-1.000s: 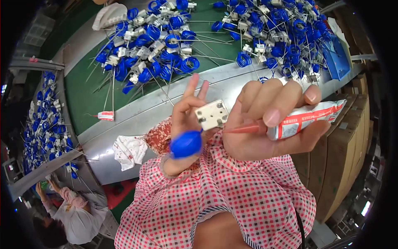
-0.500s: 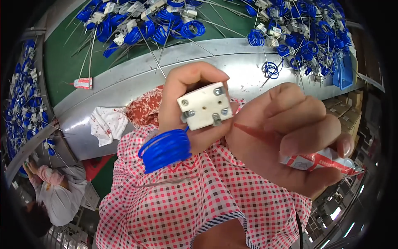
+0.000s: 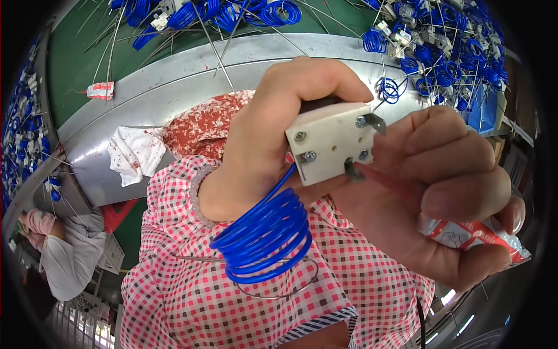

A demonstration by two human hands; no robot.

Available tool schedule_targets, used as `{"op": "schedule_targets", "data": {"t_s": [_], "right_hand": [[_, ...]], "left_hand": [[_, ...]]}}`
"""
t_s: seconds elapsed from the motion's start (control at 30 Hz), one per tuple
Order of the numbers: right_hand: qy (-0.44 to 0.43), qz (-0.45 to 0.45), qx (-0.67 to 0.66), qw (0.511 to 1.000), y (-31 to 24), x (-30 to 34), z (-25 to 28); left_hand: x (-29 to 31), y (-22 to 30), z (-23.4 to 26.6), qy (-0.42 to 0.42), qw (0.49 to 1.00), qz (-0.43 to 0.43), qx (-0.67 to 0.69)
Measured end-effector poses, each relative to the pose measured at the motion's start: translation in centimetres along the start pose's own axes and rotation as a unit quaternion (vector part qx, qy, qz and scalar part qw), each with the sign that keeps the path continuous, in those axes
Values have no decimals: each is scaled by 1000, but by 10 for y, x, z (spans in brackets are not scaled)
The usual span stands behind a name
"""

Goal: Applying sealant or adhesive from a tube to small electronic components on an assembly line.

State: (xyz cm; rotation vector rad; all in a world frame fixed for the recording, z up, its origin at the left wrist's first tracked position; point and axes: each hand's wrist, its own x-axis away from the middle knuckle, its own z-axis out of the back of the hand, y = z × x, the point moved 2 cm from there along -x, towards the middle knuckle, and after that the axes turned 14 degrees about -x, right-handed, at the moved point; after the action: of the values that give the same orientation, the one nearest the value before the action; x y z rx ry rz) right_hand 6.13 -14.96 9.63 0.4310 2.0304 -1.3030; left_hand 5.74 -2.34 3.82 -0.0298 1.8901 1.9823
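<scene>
My left hand [image 3: 279, 99] is closed around a white thermostat [image 3: 331, 151], its face with screws and metal terminals turned up. From the thermostat hangs a coil of blue capillary tube [image 3: 264, 235], with a bare thin wire end [image 3: 279, 295] looping below it. My right hand [image 3: 442, 192] is curled around a crumpled red-and-white squeeze tube [image 3: 474, 235]. The tube's pointed red nozzle [image 3: 389, 180] reaches out from the palm to the lower terminal of the thermostat; whether it touches, I cannot tell.
Heaps of similar thermostats with blue coils [image 3: 218, 14] lie on the green belt [image 3: 70, 64] ahead and at right. A second red-and-white tube [image 3: 100, 90] rests there. A red-stained cloth [image 3: 136, 154] lies on the metal ledge [image 3: 174, 75]. Another person [image 3: 70, 250] sits at far left.
Both hands have shifted right, and the thermostat has come with the left hand. The nozzle has come up to its lower terminal. The blue coil swings lower and looks more spread.
</scene>
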Motion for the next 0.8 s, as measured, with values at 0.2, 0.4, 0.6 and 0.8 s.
{"op": "schedule_targets", "data": {"t_s": [0.2, 0.4, 0.6, 0.8], "right_hand": [[27, -35, -41, 998, 6, -1, 15], [22, -42, -41, 998, 8, 0, 5], [14, -47, -48, 998, -3, 1, -5], [4, -54, -50, 997, -7, 2, -12]], "left_hand": [[1, -3, -3, 22, 999, -5, 27], [0, -9, -6, 52, 998, -35, 7], [0, -11, -8, 91, 993, -70, 7], [1, -8, -5, 81, 996, -23, 0]]}}
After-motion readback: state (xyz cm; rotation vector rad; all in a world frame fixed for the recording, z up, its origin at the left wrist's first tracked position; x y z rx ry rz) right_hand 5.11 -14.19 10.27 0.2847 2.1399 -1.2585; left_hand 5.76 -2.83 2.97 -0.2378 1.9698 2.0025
